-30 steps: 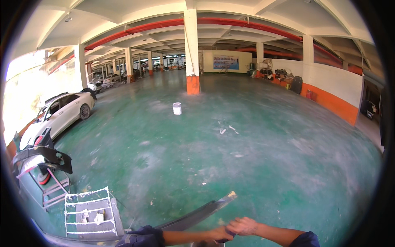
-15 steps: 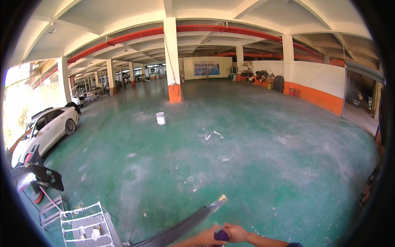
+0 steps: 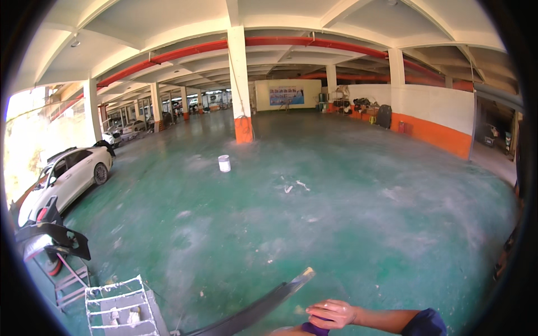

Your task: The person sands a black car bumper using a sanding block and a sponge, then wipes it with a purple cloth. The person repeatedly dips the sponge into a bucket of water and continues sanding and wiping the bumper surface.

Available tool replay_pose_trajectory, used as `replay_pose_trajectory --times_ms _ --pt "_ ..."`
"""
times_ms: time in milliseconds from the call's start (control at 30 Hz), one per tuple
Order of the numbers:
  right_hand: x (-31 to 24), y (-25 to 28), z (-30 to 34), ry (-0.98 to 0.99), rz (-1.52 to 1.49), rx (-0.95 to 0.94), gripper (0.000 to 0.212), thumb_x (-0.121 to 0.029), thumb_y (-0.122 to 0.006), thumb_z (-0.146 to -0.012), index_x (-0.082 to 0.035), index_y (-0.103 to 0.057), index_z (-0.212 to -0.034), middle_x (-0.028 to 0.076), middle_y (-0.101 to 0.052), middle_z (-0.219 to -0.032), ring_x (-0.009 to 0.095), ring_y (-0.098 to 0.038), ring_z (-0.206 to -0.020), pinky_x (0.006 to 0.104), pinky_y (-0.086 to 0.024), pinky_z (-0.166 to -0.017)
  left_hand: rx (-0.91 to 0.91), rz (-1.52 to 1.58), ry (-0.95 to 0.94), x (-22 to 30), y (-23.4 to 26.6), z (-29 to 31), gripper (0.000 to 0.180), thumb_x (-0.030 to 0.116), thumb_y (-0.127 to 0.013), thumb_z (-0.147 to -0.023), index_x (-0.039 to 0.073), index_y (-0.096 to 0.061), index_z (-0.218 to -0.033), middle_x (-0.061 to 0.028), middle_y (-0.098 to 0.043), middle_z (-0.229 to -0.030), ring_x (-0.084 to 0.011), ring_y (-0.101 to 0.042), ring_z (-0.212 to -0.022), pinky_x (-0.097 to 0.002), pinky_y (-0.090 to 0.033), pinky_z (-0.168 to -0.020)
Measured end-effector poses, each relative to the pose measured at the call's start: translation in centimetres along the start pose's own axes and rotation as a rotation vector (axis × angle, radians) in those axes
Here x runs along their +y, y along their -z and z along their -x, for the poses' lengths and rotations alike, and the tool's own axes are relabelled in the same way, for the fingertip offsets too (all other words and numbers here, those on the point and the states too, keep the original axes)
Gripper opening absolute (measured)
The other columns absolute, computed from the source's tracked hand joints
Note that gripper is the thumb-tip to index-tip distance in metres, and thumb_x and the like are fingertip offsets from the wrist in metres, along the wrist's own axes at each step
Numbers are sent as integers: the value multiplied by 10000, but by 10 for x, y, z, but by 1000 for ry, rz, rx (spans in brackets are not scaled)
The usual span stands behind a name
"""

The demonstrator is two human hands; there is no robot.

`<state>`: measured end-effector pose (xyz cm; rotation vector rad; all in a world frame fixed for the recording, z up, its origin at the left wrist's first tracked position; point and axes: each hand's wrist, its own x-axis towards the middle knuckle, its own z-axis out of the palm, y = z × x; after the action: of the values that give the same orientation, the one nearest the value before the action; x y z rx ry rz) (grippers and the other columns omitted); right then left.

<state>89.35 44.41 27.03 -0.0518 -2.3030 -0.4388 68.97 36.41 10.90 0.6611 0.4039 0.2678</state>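
My right hand (image 3: 334,315) is at the lower edge, fingers bent together over the top of a rounded purple object (image 3: 315,329). Its kind is not clear, since the hand and the frame edge cover most of it. A small pale blur sits at the fingertips. Of my left hand (image 3: 288,332) only a sliver shows beside the purple object; its fingers are hidden. To the left of both hands lies a long, curved dark car trim panel (image 3: 246,315), its far tip worn to a pale yellowish colour. Its near end runs out of view.
A white-spattered metal rack (image 3: 120,299) stands at the lower left. Behind it, dark car parts (image 3: 61,238) rest on a folding stand, near a parked white car (image 3: 73,173). A white bucket (image 3: 224,163) stands on the green floor before a white-and-orange pillar (image 3: 242,129). Pale scraps (image 3: 288,189) lie farther right.
My right hand has shifted right and its fingers now lie over the purple object. Both the object and my left hand have sunk toward the lower edge. The view has turned slightly left.
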Motion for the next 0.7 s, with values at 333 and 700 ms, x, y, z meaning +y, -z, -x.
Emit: replay_pose_trajectory --times_ms 333,700 --pt "6 -51 43 -63 -37 -792 212 -155 -594 -844 -91 -567 -1044 74 -608 -845 234 -679 -672 368 -543 -476 387 -976 11 -2 105 -56 490 386 -848 -767 65 -647 -1078 -116 -693 -954 -274 -661 -828 -425 -545 -732" --pt "-20 -128 88 -483 -98 -1021 110 -146 -605 -861 -67 -664 -909 141 -712 -820 310 -746 -761 433 -599 -587 712 -1401 -62 48 70 -44 455 439 -833 -767 77 -740 -1027 -134 -745 -858 -297 -718 -775 -424 -570 -715"
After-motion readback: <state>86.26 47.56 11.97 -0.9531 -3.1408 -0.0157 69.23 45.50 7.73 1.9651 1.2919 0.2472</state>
